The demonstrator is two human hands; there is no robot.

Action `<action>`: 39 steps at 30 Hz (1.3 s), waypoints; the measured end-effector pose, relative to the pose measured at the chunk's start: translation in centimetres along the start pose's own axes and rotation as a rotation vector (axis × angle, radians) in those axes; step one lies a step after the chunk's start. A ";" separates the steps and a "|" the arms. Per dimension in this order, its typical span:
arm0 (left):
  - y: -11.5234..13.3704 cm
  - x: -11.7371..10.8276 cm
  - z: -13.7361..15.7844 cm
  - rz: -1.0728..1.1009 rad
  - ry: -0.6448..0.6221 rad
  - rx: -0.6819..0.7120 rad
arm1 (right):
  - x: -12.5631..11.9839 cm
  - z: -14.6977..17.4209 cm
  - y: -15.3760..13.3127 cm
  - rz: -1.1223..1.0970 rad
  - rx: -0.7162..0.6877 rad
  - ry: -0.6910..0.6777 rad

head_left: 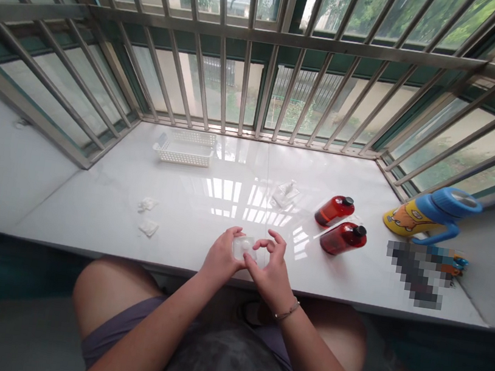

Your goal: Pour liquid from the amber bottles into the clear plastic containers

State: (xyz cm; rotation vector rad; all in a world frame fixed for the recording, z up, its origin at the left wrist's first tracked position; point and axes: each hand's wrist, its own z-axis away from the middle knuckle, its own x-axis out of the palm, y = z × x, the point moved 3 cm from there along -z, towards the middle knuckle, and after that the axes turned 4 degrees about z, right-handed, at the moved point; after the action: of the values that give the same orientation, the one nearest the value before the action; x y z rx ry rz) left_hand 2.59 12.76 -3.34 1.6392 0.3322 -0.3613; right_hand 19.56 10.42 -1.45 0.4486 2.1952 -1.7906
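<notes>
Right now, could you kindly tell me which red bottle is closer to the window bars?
The left red bottle; the right red bottle sits nearer the front edge of the counter.

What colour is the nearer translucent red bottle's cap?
The small round cap is black, clearest in the head view.

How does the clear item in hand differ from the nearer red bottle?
The clear item is colourless; the nearer bottle is red, with a black cap. The item is smaller than the bottle. The left hand holds the item; the bottle stands on the counter. Both look see-through.
</notes>
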 end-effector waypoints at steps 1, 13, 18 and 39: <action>0.0 0.0 0.0 -0.003 -0.001 0.008 | 0.0 -0.2 -0.1 0.007 -0.019 0.005; -0.3 0.2 0.1 -0.035 0.019 0.064 | 0.7 -1.3 -0.3 0.273 -0.301 0.033; -0.6 0.4 0.0 -0.082 0.043 0.106 | 1.3 -0.9 -0.5 0.355 -0.308 0.093; 5.4 6.1 -4.9 0.005 -0.113 0.119 | -19.8 -5.8 3.1 0.913 -0.142 0.535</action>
State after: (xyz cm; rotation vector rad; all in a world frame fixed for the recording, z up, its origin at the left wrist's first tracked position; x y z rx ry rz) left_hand 10.55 17.17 -0.62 1.7276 0.2247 -0.4754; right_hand 38.84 15.42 4.81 1.7064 1.8469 -1.0668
